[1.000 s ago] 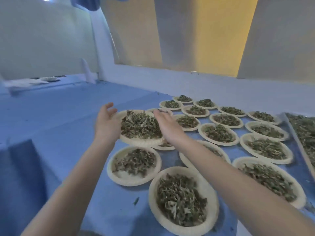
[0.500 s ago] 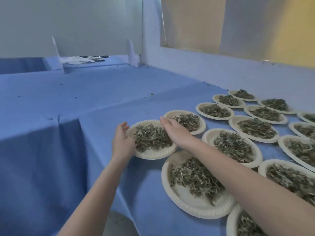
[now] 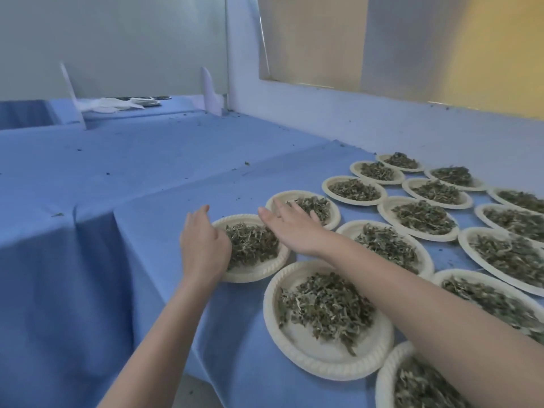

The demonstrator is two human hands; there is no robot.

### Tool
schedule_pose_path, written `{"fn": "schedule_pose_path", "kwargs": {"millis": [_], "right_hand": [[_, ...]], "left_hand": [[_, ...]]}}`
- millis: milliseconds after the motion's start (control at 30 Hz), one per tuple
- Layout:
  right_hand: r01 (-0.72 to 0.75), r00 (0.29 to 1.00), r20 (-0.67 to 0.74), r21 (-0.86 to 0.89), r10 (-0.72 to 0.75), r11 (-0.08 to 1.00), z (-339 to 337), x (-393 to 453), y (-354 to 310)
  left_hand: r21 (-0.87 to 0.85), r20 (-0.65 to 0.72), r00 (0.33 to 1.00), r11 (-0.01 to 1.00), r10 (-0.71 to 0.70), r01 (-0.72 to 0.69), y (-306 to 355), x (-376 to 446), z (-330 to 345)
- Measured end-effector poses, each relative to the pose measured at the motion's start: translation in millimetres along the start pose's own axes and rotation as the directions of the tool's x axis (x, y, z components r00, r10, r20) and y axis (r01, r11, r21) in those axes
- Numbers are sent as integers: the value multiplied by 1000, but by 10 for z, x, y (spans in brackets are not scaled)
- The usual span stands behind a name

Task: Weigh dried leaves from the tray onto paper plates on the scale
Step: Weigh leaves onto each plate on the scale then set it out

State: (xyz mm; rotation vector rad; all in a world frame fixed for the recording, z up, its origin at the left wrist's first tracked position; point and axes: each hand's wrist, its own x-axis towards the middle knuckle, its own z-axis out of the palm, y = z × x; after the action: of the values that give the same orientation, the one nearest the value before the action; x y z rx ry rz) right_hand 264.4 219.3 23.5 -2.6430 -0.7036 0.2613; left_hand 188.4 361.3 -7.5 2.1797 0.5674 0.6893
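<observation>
Although neither the scale nor the tray shows in the head view, the work looks well advanced, judging by how many paper plates already carry their portion of dried leaves. Nearest the person, under the right forearm, one filled plate (image 3: 328, 320) sits on the blue tabletop (image 3: 147, 178), with another cut off by the frame edge just below it. Just beyond lies the plate being set down (image 3: 250, 250), its leaf heap (image 3: 251, 242) between the two hands.

The left hand (image 3: 203, 245) rests at that plate's left rim, fingers loosely curved over the edge; whether they still pinch the rim cannot be told. The right hand (image 3: 290, 228) hovers flat above the plate's far right edge, fingers straight and spread, holding nothing, its tips reaching over the next plate (image 3: 303, 207) behind.

To the right of the right hand and farther back, rows of filled plates (image 3: 424, 217) stretch toward the wall. Left of the left hand the tabletop offers room for more plates, so further weighing probably remains, though how much cannot be judged.
</observation>
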Motion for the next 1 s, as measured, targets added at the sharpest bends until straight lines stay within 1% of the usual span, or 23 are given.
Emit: {"fn": "schedule_pose_path", "kwargs": {"millis": [100, 267, 367, 433, 500, 600, 700, 767, 833, 900, 1000], "right_hand": [[-13, 999, -34, 41, 15, 999, -166, -189, -24], [-44, 987, -153, 61, 53, 997, -529, -849, 61], [-75, 977, -196, 69, 87, 995, -839, -1407, 237], [-125, 964, -233, 38, 130, 991, -1099, -1835, 410], [-182, 956, -239, -33, 169, 983, -1366, -2294, 618], [-288, 945, -183, -73, 271, 955, -1721, -3035, 950], [-417, 903, -158, -87, 400, 905, -1988, -3801, 1263], [-520, 849, -164, -92, 502, 849, -2099, -4310, 1469], [-636, 769, -160, -89, 619, 766, -2139, -4798, 1651], [-705, 706, -154, -62, 691, 707, -2127, -5222, 1801], [-766, 635, -171, -20, 753, 642, -2073, -5762, 1975]], "left_hand": [[-58, 50, 993, 993, 109, -106, 368, -113, -32], [-156, 172, 953, 962, 249, -223, 1070, -559, -39], [-214, 229, 913, 933, 336, -290, 1541, -947, 31], [-249, 270, 867, 900, 418, -357, 1892, -1237, 111], [-314, 321, 813, 865, 486, -392, 2253, -1563, 215], [-422, 401, 728, 818, 555, -391, 2793, -2140, 385], [-516, 480, 612, 767, 628, -381, 3284, -2775, 582], [-534, 530, 519, 739, 671, -411, 3568, -3211, 701], [-530, 577, 414, 708, 704, -466, 3796, -3632, 808], [-552, 613, 318, 680, 724, -483, 3960, -4024, 883], [-604, 626, 245, 659, 740, -448, 4108, -4541, 960]]}}
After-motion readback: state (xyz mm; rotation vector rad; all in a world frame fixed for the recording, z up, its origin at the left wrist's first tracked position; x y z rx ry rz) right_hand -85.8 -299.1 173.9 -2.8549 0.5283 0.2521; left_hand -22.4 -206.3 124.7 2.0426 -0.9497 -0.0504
